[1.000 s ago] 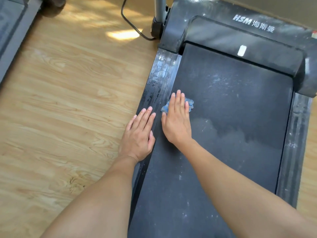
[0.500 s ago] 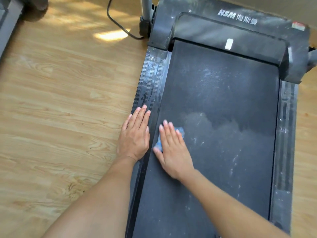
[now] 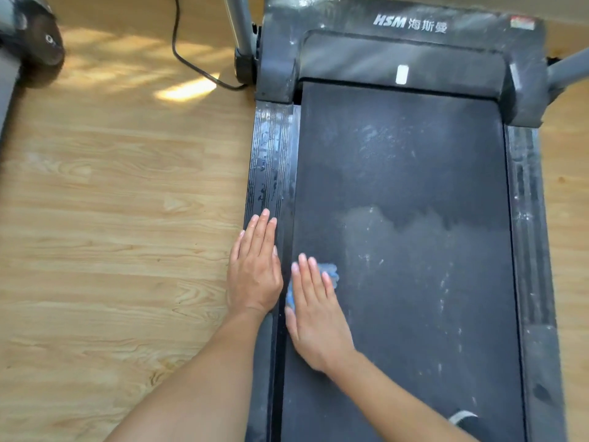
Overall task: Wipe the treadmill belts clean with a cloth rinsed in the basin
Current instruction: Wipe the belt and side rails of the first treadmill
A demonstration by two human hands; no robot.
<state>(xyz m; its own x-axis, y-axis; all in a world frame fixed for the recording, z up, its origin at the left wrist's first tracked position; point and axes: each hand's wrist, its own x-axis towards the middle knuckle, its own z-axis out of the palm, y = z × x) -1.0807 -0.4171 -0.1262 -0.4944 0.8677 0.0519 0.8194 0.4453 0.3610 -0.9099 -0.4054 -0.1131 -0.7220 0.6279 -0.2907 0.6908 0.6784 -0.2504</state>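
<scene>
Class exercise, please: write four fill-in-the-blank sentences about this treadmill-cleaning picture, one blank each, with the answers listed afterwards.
1. The right hand presses a ____ cloth flat on the treadmill belt.
2. The left hand lies flat on the side rail and holds ____.
3. The floor beside the treadmill shows a ____ grain pattern.
4. The Latin letters printed on the motor cover read ____.

Missing words: blue; nothing; wood; HSM.

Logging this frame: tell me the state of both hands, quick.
Left hand: open, flat on the treadmill's left side rail.
Right hand: open, straight fingers pressing the blue cloth onto the belt.
</scene>
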